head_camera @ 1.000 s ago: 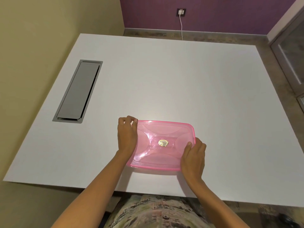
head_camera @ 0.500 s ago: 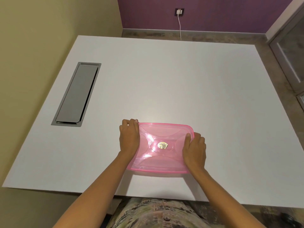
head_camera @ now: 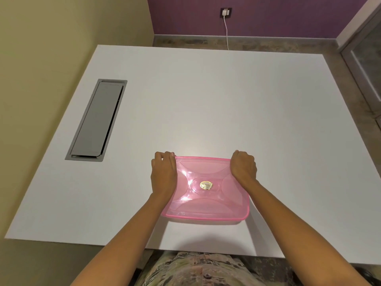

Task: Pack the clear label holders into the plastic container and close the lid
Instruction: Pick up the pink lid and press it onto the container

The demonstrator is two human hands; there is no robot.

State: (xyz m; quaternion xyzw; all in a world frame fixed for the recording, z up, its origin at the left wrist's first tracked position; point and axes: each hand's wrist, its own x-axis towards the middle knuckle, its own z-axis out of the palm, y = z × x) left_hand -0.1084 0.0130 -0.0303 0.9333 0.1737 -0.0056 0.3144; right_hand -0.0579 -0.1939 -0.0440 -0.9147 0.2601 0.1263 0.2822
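Your left hand [head_camera: 164, 175] and right hand [head_camera: 243, 169] curl closed over the pink container [head_camera: 206, 188]'s far corners, lower centre of the frame. Its long axis runs left-right between them (both equally near; label holders unseen).

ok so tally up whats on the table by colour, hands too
pink: 1, the container with its lid on
gold: 1, the sticker on the lid
grey: 1, the hatch set into the table
hands: 2, left hand and right hand, one at each far corner
total: 5

White table [head_camera: 206, 100], purple wall [head_camera: 268, 17]
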